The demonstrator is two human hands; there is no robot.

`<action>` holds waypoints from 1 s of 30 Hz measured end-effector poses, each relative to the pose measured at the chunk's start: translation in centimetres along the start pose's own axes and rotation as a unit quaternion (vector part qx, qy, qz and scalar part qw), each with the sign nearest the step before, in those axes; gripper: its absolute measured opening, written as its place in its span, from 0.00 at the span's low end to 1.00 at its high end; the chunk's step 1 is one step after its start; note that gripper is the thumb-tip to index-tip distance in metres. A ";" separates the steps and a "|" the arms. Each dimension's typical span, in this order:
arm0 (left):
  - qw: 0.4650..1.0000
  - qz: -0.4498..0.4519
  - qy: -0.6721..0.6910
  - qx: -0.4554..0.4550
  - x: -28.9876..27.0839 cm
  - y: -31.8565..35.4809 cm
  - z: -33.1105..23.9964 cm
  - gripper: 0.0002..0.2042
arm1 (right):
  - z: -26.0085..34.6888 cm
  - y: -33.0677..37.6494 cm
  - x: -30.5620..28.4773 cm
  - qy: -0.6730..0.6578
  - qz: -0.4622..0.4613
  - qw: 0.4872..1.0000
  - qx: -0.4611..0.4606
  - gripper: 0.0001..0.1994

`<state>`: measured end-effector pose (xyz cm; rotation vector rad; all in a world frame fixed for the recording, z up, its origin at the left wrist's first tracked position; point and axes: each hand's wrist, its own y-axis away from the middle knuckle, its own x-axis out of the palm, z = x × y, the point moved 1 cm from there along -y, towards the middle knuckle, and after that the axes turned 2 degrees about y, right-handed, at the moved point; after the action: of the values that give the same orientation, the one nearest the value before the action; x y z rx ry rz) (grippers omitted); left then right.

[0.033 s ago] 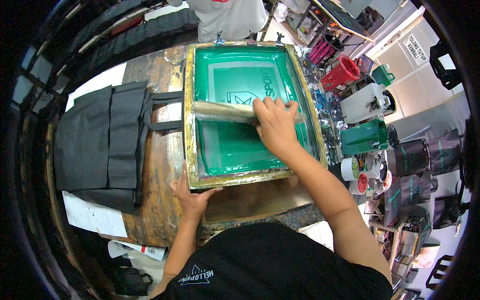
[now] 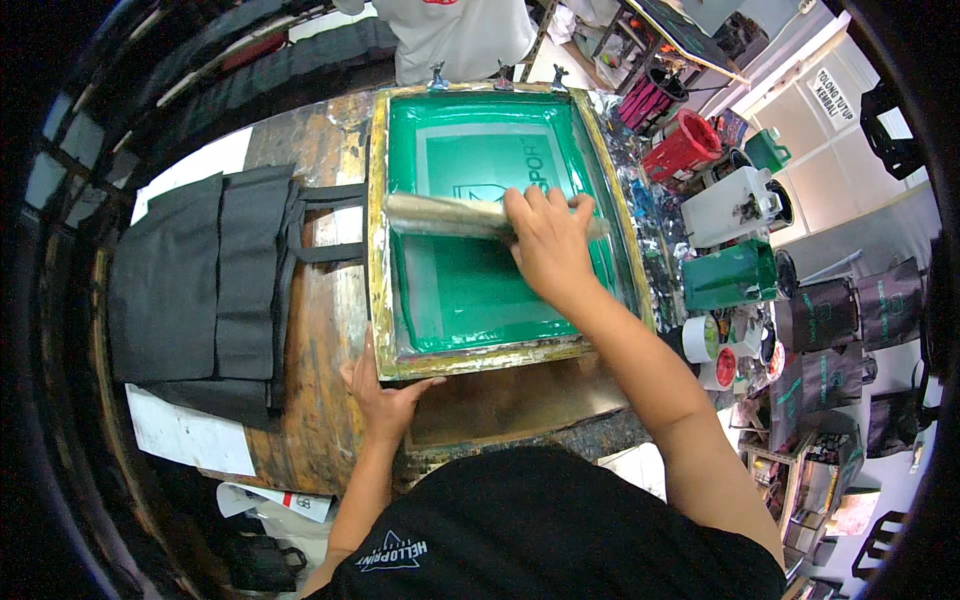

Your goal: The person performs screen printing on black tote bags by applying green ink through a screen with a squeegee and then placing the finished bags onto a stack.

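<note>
My R hand (image 2: 552, 245) grips squeegee (image 2: 445, 216) over frame (image 2: 500, 366) w/ green ink (image 2: 470, 318); L hand (image 2: 386, 403), spread wide, at near L corner.

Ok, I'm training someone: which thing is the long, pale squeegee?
On the stained wooden table lies a yellowish rectangular frame holding green ink. Across it, in the right grip, is the long, pale squeegee; unlike the small metal clamps, it nearly spans the frame.

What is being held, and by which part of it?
The right hand grips the squeegee toward its right end; the left hand is spread at the near-left corner of the frame.
</note>
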<state>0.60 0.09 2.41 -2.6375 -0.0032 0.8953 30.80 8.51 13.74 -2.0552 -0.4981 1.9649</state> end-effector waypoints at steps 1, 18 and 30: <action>1.000 -0.001 -0.007 0.002 0.0 0.0 -0.1 0.63 | -0.5 -0.9 1.1 0.014 -0.005 1.000 0.003 0.18; 0.997 0.004 -0.079 0.001 -0.4 0.4 -0.2 0.60 | -14.0 -20.3 10.7 0.021 0.134 0.991 0.018 0.37; 0.979 0.067 -0.180 0.061 -2.7 -3.8 -1.4 0.58 | -12.0 -19.9 10.2 0.007 -0.006 0.998 -0.059 0.30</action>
<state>-0.31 2.85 6.26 -2.3509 0.1367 1.3619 41.64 31.47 13.34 -2.1295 -0.6355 1.9554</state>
